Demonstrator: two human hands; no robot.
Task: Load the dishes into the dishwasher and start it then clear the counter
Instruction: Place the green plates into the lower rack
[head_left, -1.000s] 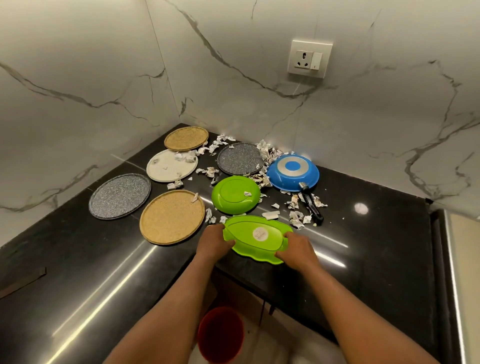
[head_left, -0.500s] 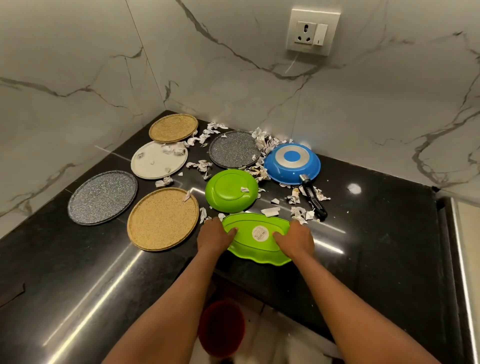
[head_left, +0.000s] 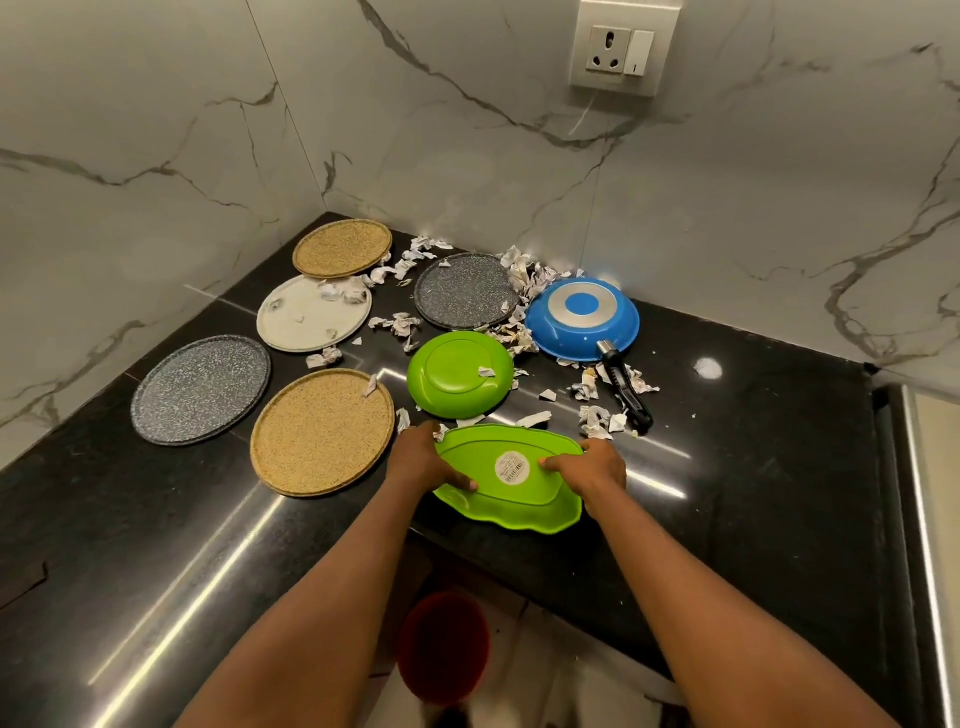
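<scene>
At the front edge of the counter (head_left: 753, 467) the tray (head_left: 519, 506) lies upside down, jutting past the lip — my left hand (head_left: 423, 460) and right hand (head_left: 595, 467) each grip one end, thumbs on top. Just beyond: green plate (head_left: 460, 374), pan (head_left: 582, 319), paper scraps (head_left: 592, 415).

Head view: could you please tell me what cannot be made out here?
All in the head view:
The round label on the green tray: print too small.
Fingertips of the left hand and right hand: hidden under the tray.
The red bin below the counter: contents too dark.
The dishwasher: outside the frame.
</scene>
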